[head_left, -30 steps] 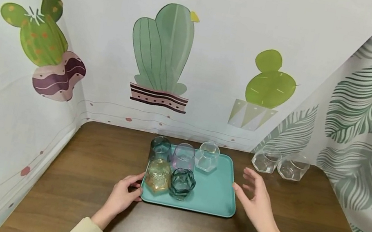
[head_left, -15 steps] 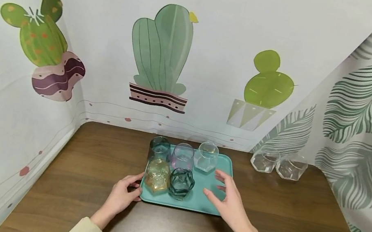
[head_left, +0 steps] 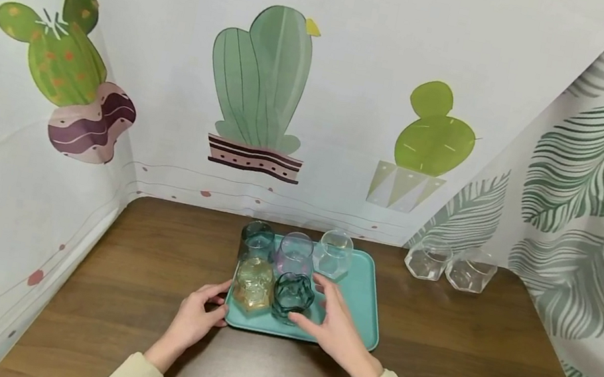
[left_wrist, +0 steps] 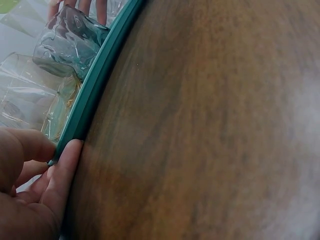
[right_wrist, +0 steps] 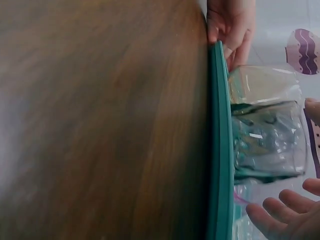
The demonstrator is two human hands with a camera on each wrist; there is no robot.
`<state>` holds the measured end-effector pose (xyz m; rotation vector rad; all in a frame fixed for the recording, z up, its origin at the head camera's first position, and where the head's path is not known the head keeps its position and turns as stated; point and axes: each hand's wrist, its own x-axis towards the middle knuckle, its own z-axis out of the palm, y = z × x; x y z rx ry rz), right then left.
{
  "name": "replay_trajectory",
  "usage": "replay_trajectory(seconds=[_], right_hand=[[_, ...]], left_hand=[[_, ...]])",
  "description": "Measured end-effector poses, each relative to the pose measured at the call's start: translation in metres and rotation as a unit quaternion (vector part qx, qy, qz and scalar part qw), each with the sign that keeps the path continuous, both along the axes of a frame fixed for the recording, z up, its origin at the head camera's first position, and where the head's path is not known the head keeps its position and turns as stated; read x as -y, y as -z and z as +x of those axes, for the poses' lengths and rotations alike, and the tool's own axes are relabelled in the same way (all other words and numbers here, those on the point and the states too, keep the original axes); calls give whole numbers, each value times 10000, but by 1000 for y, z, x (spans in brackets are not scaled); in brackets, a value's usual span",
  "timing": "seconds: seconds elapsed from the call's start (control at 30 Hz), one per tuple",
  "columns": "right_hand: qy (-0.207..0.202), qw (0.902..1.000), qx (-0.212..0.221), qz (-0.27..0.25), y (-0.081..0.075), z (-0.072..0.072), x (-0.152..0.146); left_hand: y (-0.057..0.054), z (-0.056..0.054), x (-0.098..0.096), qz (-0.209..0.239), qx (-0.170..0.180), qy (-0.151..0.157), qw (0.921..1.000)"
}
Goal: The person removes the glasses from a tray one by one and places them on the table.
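Note:
My left hand (head_left: 197, 318) grips the near left corner of the teal tray (head_left: 354, 305); in the left wrist view its fingers (left_wrist: 67, 160) pinch the rim. My right hand (head_left: 340, 330) reaches over the tray, thumb and fingers spread around a dark teal wavy glass (head_left: 292, 295). The right wrist view shows gaps between those fingers (right_wrist: 280, 212) and the glass. An amber glass (head_left: 254, 288) stands left of the teal one, nearest my left hand. Behind them on the tray are a dark grey-green glass (head_left: 257, 241), a pale purple glass (head_left: 295, 255) and a clear glass (head_left: 333, 255).
Two clear faceted glasses, a left one (head_left: 427, 263) and a right one (head_left: 470, 272), stand on the wooden table (head_left: 432, 346) at the back right. A white cloth with cactus prints (head_left: 271, 89) hangs behind the table's back edge.
My right hand has moved left, from beyond the tray's right edge to the dark teal glass. My left hand has stayed at the tray's corner, and the glasses have not moved.

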<state>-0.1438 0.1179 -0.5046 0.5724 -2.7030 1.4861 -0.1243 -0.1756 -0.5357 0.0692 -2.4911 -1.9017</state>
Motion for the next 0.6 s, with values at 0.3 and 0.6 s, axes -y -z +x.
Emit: replay_trajectory(seconds=[0.3, 0.6], right_hand=[[119, 9991, 343, 199, 3, -4, 22], [321, 9987, 386, 122, 7, -8, 30]], left_hand=[[2, -1, 0, -29, 50, -22, 10000], [0, -1, -1, -41, 5, 33, 10000]])
